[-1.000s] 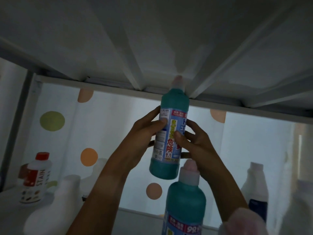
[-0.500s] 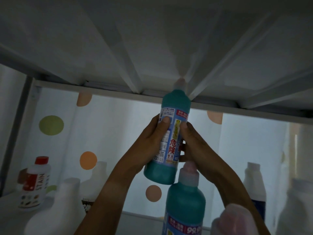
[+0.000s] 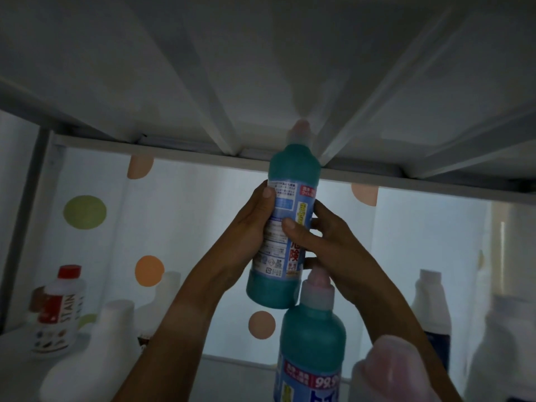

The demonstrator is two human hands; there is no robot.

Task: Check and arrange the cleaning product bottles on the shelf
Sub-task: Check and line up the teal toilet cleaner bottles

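While I hold the teal bottle (image 3: 285, 227) up at twelve o'clock under the upper shelf (image 3: 261, 68), my left hand (image 3: 255, 224) and right hand (image 3: 322, 236) both wrap its labelled waist. It looks like rigid, smooth plastic, probably full and weighty; its glossy label could slip, so the narrow middle grips best.

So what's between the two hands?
The raised teal bottle: the head view shows the left hand and right hand gripping it from either side.

a pale backdrop (image 3: 203, 227) dotted with green, orange and peach circles.
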